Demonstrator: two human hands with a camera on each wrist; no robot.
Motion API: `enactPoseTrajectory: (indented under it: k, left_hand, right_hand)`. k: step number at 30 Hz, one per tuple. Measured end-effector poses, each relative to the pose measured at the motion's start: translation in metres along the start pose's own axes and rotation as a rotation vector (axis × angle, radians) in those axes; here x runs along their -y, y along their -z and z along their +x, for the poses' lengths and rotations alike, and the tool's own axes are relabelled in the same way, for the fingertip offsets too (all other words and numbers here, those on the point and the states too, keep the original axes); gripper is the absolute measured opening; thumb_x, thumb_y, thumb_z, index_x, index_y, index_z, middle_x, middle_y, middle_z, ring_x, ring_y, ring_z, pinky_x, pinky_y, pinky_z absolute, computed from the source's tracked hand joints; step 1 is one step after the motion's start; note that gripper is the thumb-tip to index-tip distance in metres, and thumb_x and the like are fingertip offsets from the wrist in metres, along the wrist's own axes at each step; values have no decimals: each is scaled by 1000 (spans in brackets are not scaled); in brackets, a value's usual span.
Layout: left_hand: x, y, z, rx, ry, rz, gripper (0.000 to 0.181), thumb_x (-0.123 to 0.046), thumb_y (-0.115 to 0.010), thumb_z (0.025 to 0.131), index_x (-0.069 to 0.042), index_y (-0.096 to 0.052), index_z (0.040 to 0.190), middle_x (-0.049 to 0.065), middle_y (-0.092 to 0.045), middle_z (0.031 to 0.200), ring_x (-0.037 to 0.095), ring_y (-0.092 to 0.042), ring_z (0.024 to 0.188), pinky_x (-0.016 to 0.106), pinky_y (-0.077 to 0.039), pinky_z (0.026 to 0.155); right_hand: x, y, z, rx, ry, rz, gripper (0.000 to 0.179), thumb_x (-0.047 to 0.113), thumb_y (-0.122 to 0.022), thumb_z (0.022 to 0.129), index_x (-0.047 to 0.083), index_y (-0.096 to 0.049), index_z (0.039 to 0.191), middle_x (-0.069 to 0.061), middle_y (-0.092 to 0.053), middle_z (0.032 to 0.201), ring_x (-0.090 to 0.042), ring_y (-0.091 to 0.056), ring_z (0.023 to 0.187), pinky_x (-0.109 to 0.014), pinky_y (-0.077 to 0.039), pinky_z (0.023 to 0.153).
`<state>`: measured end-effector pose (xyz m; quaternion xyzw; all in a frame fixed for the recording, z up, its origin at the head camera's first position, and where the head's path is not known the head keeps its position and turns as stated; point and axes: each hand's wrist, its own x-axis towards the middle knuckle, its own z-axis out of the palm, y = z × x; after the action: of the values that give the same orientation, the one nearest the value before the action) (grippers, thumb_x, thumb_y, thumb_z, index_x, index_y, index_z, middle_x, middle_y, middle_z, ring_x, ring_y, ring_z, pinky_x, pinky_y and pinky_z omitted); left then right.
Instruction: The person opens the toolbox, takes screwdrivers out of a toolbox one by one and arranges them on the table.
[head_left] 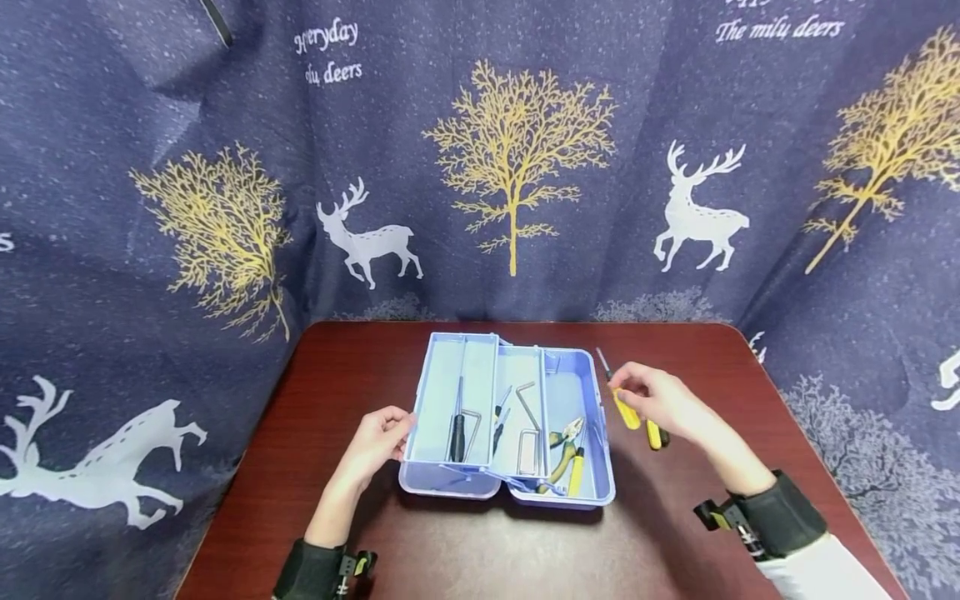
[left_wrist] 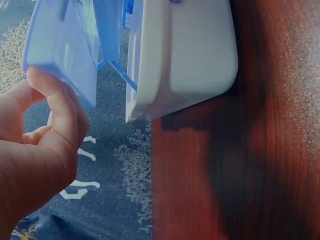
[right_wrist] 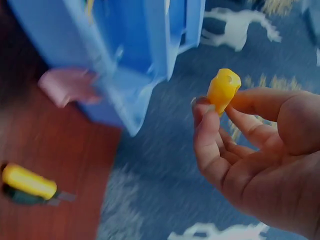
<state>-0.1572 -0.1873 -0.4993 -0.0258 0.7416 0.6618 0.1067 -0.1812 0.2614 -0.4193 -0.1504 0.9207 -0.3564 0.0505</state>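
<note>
A light blue toolbox (head_left: 450, 485) stands on the table with its stepped trays fanned out. My left hand (head_left: 378, 433) grips the outer edge of its left tray (left_wrist: 77, 55), fingers bent at the corner. To the right of the box, my right hand (head_left: 663, 402) pinches a screwdriver by its yellow handle (right_wrist: 223, 91), and its shaft (head_left: 603, 360) points away from me. Inside the left tray are a black-handled screwdriver (head_left: 457, 437) and a bent metal rod. The middle tray holds small screwdrivers and metal hex keys (head_left: 528, 402).
In the right compartment lie pliers (head_left: 562, 462) and a yellow-handled tool (head_left: 576, 473). Beneath my right hand, a yellow-handled tool (right_wrist: 30, 181) and a dark-handled one (right_wrist: 22, 196) rest on the brown table (head_left: 337, 367). A dark blue printed cloth (head_left: 480, 200) hangs behind it.
</note>
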Motion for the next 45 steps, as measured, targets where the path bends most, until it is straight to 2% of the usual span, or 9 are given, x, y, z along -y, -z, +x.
enactPoseTrajectory:
  k: [6, 11, 14, 18, 21, 26, 36, 45]
  left_hand:
    - [-3, 2, 1, -5, -15, 5, 22, -11, -63, 104, 11, -61, 104, 2, -59, 68, 11, -54, 59, 23, -54, 55]
    - [-4, 5, 0, -14, -13, 15, 22, -11, -63, 104, 10, -61, 105, 2, -59, 68, 12, -55, 59, 24, -54, 55]
    - [-3, 6, -1, -25, 0, 14, 21, -11, -62, 104, 10, -61, 104, 2, -59, 68, 12, -55, 58, 24, -53, 55]
    - [-2, 5, -2, -14, 11, 7, 21, -10, -62, 104, 11, -61, 104, 2, -59, 68, 12, -55, 57, 23, -53, 55]
    - [-2, 3, -4, -2, 12, 0, 21, -10, -61, 105, 11, -60, 104, 2, -59, 68, 11, -55, 57, 23, -53, 55]
    - [-2, 2, -4, -4, 8, -3, 21, -9, -61, 104, 12, -60, 104, 2, -58, 68, 11, -54, 57, 23, -53, 55]
    - [-1, -1, 2, -13, -8, 5, 20, -9, -62, 104, 10, -60, 103, 1, -58, 68, 10, -53, 58, 22, -50, 53]
    - [-2, -2, -1, -14, 11, -6, 21, -11, -62, 105, 10, -60, 103, 1, -57, 67, 10, -53, 57, 22, -51, 53]
  right_hand:
    - [-42, 16, -7, -25, -108, 50, 13, 2, -63, 99, -1, -60, 112, -14, -69, 90, -18, -63, 71, -31, -55, 58]
    - [-85, 13, -5, -20, -219, 86, 20, 1, -61, 98, -9, -51, 112, -21, -67, 91, -21, -65, 71, -41, -60, 64]
    - [-110, 7, -5, -23, -287, 65, 25, 2, -61, 97, -12, -48, 113, -26, -66, 92, -25, -67, 73, -46, -61, 66]
    - [-132, -4, -10, -28, -380, -36, 29, 5, -63, 96, -13, -48, 114, -28, -65, 96, -29, -66, 79, -40, -57, 66]
    - [-140, -11, -13, -19, -413, -92, 30, 6, -65, 95, -14, -50, 113, -27, -65, 95, -31, -64, 81, -38, -54, 67]
    - [-146, -17, -11, -9, -414, -120, 29, 6, -66, 94, -16, -55, 110, -24, -67, 91, -29, -65, 80, -37, -54, 67]
    - [-149, -19, -6, -23, -435, -77, 27, 6, -62, 97, -16, -54, 111, -25, -67, 92, -25, -66, 76, -36, -57, 64]
    - [-148, -20, -9, -53, -434, -58, 26, 7, -58, 100, -16, -55, 112, -24, -67, 91, -21, -66, 68, -33, -58, 60]
